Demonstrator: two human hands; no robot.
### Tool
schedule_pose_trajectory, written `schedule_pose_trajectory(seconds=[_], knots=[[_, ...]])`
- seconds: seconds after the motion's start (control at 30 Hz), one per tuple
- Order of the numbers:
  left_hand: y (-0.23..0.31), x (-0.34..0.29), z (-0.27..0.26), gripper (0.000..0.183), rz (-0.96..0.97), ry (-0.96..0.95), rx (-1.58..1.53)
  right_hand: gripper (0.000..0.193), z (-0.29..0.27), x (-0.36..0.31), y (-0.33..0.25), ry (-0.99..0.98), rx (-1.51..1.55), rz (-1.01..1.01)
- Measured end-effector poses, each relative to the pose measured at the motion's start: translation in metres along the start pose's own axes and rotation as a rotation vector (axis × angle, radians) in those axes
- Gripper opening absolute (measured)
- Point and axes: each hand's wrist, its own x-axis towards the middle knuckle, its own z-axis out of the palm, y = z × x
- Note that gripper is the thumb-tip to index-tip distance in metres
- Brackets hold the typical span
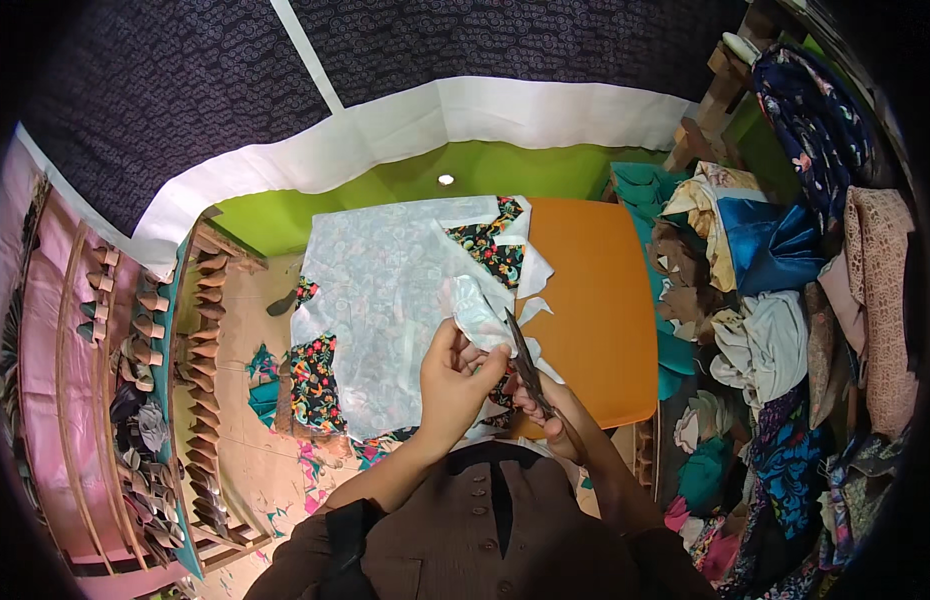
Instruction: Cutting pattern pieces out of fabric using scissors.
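My left hand [457, 378] is closed on a crumpled white piece of fabric [478, 312], pinched between thumb and fingers above the table. Dark-bladed scissors [526, 362] are gripped in my right hand [547, 412], with the blades pointing away from me right beside the white piece. I cannot make out whether the blades are touching it. Beneath both hands, a thin, see-through white sheet [370, 290] lies over black floral fabric [316, 385], whose bright pattern shows at the edges. Small white scraps [534, 308] rest near the scissor tips.
An orange table [600, 300] supports the work. Several shoe lasts or shoes stand on racks [205, 400] at the left. Heaped fabrics [760, 350] fill shelves on the right. Colourful scraps [310, 475] litter the floor, and a dark patterned curtain [505, 50] hangs at the far side.
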Motion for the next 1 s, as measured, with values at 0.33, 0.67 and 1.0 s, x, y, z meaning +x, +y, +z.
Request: schedule_pose_trajectory(seconds=[0.33, 0.67, 1.0], knots=[[0.0, -0.001, -0.001, 0.023, -0.051, -0.026, 0.017, 0.02, -0.006, 0.001, 0.012, 0.016, 0.101, 0.051], [-0.002, -0.001, 0.001, 0.022, 0.009, -0.023, -0.006, 0.082, -0.004, -0.002, 0.011, 0.026, -0.03, -0.035], [-0.005, -0.001, 0.001, 0.027, 0.003, -0.02, 0.011, 0.088, -0.008, 0.0, 0.022, 0.031, -0.158, -0.149]])
